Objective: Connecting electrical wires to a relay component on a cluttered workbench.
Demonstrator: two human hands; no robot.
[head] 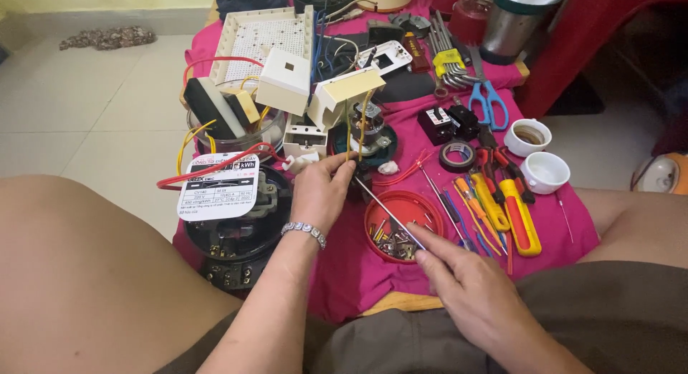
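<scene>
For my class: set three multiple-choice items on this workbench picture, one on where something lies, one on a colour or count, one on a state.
1. Where do the blue-handled scissors lie?
A. at the far right of the pink cloth, near the hex keys
B. inside the red lid
C. on the floor tiles

2. How many white cups stand at the cloth's right edge?
A. one
B. two
C. four

3. What is the left hand doing?
A. lying flat on the cloth
B. pinching yellow wires
C. gripping the scissors

Answers: 1 A, the scissors sit just below the hex keys. 2 B, two cups stand side by side. 3 B, its fingers close on the wires, while the right hand holds a thin metal tool over the red lid.
</scene>
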